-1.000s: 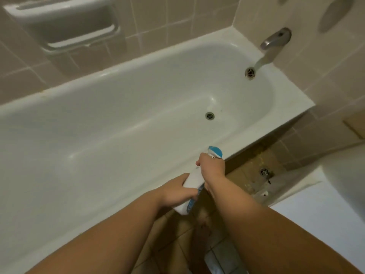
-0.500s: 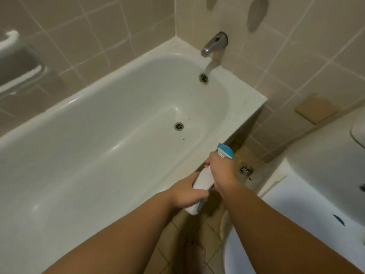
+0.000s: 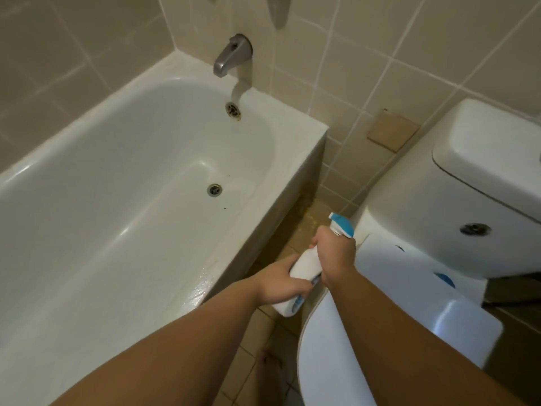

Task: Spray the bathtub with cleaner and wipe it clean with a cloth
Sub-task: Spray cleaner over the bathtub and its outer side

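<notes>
Right hand [image 3: 336,256]: fingers curled round the neck of the spray bottle [image 3: 304,268], just under its blue-and-white trigger head [image 3: 341,225].
Left hand [image 3: 281,281]: wrapped about the lower body of the same bottle, steadying it.
Spray bottle: white, blue label; held over the floor tiles, between the bathtub [image 3: 292,183] front and the toilet [image 3: 439,200], clear of both.
Long axis: tilted, base low and toward the person, head high and away; nozzle points up and to the right, away from the tub basin.
Step in hand: readying the sprayer; possibly turning the nozzle, though the fingertips are hidden.
Next move calls for: swinging the nozzle left over the tub and squeezing the trigger. No cloth in view.
</notes>
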